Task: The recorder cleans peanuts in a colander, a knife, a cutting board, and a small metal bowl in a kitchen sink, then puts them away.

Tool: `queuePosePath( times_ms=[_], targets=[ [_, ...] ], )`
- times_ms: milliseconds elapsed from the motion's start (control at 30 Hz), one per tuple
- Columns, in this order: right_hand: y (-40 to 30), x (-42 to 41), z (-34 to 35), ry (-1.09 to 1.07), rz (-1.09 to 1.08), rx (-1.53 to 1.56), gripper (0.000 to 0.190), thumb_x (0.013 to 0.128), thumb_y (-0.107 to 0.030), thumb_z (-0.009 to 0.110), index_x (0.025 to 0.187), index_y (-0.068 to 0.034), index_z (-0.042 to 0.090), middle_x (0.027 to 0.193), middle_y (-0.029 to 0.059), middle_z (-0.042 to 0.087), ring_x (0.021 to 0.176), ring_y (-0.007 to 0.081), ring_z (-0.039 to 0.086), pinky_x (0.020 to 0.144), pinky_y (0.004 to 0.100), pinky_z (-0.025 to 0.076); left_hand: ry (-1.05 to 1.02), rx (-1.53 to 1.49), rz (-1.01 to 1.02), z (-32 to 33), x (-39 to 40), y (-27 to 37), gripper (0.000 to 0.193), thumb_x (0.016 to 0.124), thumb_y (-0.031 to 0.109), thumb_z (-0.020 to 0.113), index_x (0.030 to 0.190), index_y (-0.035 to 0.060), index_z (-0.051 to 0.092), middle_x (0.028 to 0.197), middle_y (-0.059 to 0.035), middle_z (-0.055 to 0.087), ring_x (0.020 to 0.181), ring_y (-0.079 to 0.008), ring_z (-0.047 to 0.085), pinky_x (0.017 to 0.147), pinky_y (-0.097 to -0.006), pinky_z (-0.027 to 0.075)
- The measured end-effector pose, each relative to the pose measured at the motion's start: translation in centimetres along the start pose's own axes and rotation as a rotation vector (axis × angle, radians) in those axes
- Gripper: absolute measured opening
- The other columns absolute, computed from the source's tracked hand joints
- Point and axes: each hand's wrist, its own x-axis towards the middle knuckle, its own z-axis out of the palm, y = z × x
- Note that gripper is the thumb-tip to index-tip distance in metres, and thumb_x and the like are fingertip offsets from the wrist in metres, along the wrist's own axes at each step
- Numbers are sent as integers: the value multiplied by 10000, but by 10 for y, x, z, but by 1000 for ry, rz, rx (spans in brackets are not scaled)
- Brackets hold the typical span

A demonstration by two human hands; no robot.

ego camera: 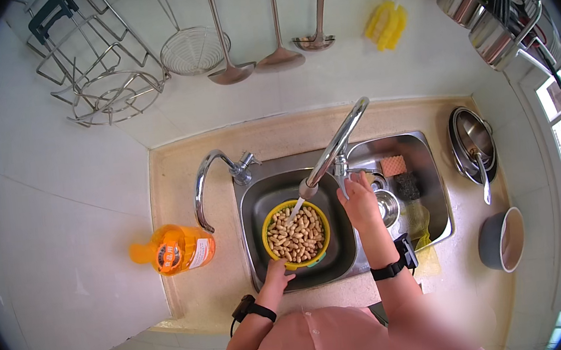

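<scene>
A yellow-rimmed basin (325,221) stands in the left bowl of the steel sink (257,190), filled with unshelled peanuts (295,238). Water (295,211) runs onto them from the chrome tap (337,145), whose spout is turned over the basin. My left hand (275,277) is at the basin's front rim, its fingers on the edge. My right hand (360,202) is raised beside the tap's base, close under its lever (362,170), with fingers apart. Whether the fingertips touch the lever is hard to tell.
The right sink bowl (431,178) holds a pink sponge (393,165), a dark scourer (407,186), a small metal bowl (388,208) and yellow netting (415,222). A second tap (203,183) and an orange bottle (182,249) are left. Pans (471,140) and a grey pot (493,241) stand right.
</scene>
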Motion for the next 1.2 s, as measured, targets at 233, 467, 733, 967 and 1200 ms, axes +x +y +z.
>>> queuePosePath(
  times_ms=[233, 467, 733, 967, 1200],
  targets=[
    [-28, 39, 2, -71, -39, -25, 375, 843, -103, 490, 1185, -58, 343, 1137, 45, 445, 1040, 173, 425, 968, 346, 292, 38, -92, -30, -10, 10, -14, 369, 807, 69, 480, 1163, 61, 381, 1219, -126, 383, 1143, -293, 359, 893, -564, 355],
    [-27, -22, 19, 365, 4, 30, 129, 863, -79, 438, 985, -114, 416, 821, 3, 429, 802, 149, 440, 742, 319, 372, -6, -119, -43, -13, 8, -11, 279, 808, 64, 450, 1086, 68, 448, 1060, -103, 513, 987, -244, 506, 816, -469, 435],
    [-59, 21, 24, 172, -28, 146, 147, 835, -39, 458, 744, -128, 384, 722, -20, 407, 640, 107, 385, 645, 245, 340, 75, 2, 146, -5, -9, -4, 173, 803, 66, 443, 973, 44, 471, 888, -92, 577, 733, -178, 589, 627, -311, 493],
    [-75, 2, 35, 214, -60, 191, 271, 863, -132, 446, 1108, -23, 483, 1076, 115, 527, 1040, 188, 473, 856, 303, 391, 145, 59, 205, -15, -7, -2, 186, 818, 204, 566, 891, 39, 521, 691, -82, 595, 485, -145, 546, 464, -232, 445],
    [22, -77, -72, 121, 185, -876, 376, 814, -71, 479, 1184, -28, 423, 1104, 122, 507, 982, 197, 514, 822, 297, 432, 120, 424, 273, -4, -8, 32, 238, 763, 185, 600, 876, -12, 530, 690, -109, 600, 408, -143, 529, 390, -228, 452]
  ],
)
